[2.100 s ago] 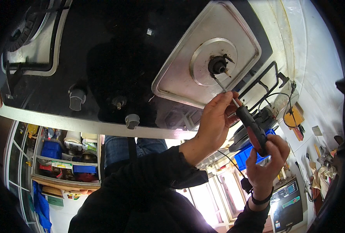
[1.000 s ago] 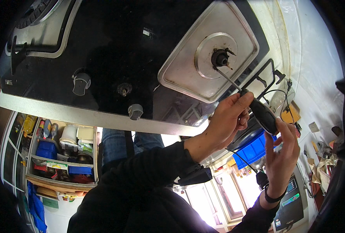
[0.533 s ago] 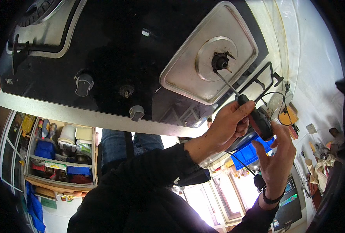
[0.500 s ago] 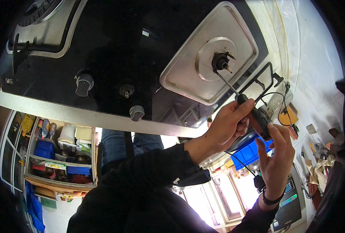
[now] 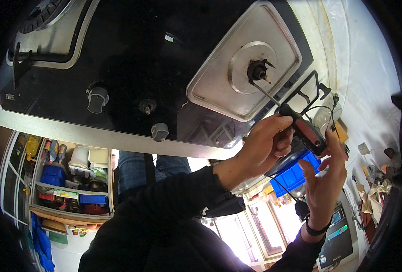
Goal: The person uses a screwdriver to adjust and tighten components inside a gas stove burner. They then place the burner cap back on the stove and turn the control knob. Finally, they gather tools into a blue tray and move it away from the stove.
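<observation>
My left hand [image 5: 262,145] grips a black and red screwdriver [image 5: 303,129] near where the shaft meets the handle. Its shaft runs up-left to the base of a dark burner fitting [image 5: 257,70], mounted in a dulled steel plate [image 5: 214,84] on the black glass hob [image 5: 128,54]; the exact tip contact is too small to tell. At the handle's end is my right hand [image 5: 325,179], thumb spread away and fingertips at or touching the handle, not wrapped round it.
Two grey knobs [image 5: 96,99] and a bare knob shaft [image 5: 147,106] sit left of the plate. A black pot support [image 5: 300,93], a cable and a blue crate [image 5: 293,174] lie to the right. Crowded shelves [image 5: 74,181] stand below the hob's left side.
My left hand has shifted from the shaft onto the handle. My right fingers have loosened from their earlier grip. The handle has turned and risen slightly over the last half second.
</observation>
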Motion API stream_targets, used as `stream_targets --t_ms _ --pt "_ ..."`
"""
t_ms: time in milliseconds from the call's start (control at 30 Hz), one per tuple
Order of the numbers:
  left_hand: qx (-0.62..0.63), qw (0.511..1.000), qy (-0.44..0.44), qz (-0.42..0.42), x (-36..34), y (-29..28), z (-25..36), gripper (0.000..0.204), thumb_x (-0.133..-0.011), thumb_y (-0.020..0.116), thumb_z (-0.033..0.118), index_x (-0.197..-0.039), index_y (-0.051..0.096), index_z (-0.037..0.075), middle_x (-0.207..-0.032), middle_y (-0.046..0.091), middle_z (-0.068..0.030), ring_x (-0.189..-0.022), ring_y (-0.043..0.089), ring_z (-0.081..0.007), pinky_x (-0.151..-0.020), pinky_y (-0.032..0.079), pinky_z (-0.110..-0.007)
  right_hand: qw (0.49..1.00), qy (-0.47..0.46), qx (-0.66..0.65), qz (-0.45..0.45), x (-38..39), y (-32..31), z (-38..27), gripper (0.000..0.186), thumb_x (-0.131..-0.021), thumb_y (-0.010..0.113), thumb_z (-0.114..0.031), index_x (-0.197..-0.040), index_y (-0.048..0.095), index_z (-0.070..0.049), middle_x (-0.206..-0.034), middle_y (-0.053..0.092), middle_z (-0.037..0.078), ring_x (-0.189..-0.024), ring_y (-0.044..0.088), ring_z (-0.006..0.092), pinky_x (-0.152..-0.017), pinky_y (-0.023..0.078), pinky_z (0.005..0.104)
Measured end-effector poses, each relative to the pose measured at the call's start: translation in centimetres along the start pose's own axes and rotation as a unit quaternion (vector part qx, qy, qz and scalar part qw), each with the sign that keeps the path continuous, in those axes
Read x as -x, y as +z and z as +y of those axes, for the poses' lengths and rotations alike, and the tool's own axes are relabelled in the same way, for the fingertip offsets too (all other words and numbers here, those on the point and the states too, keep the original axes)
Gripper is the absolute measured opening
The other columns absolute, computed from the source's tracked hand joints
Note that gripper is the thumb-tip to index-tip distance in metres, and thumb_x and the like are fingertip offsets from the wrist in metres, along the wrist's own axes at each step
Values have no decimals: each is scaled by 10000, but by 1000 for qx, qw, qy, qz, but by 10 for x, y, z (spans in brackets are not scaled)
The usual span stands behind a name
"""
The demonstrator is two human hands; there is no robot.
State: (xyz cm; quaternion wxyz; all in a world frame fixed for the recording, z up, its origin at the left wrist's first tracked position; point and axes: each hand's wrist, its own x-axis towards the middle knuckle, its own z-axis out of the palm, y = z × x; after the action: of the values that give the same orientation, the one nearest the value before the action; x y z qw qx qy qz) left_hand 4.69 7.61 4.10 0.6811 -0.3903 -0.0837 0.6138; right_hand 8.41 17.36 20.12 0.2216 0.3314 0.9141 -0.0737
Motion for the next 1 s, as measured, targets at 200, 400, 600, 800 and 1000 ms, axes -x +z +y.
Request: stream_targets --t_ms 200,400,600,800,1000 --pt "-21 999 -8 28 1 3 -1 203 -1038 556 277 -977 582 85 -799 548 9 -602 408 -60 -528 331 -224 999 -21 12 -28 3 -6 -1 360 -874 766 -119 -1180 584 -59 -782 647 88 -635 657 203 -495 479 324" --pt "-20 999 -24 17 3 -1 0 224 -1051 546 301 -990 561 87 -817 515 21 -609 382 -49 -525 318 -218 992 44 82 -84 -4 -8 3 301 -946 707 -327 -1061 603 -69 -620 592 36 -513 609 204 -472 433 308" --pt "-55 997 11 45 0 -4 -7 228 -1038 584 300 -952 513 101 -738 452 44 -541 340 -41 -491 297 -204 993 -62 48 -90 -11 -4 0 418 -871 762 -255 -1233 628 -94 -957 620 99 -831 655 234 -613 528 338" --pt "-76 996 -9 44 4 0 -2 247 -1065 521 318 -975 551 90 -759 456 39 -584 351 -39 -522 302 -207 989 -67 71 -108 -15 3 -1 522 -832 766 -113 -1320 583 -79 -1096 598 122 -872 668 269 -644 551 361" --pt "-67 997 -28 14 -2 0 2 254 -1067 517 331 -951 543 106 -743 445 48 -571 329 -39 -523 297 -204 985 99 -23 -138 -20 4 -2 503 -849 762 -149 -1295 551 -53 -1108 619 143 -814 691 295 -617 551 362"
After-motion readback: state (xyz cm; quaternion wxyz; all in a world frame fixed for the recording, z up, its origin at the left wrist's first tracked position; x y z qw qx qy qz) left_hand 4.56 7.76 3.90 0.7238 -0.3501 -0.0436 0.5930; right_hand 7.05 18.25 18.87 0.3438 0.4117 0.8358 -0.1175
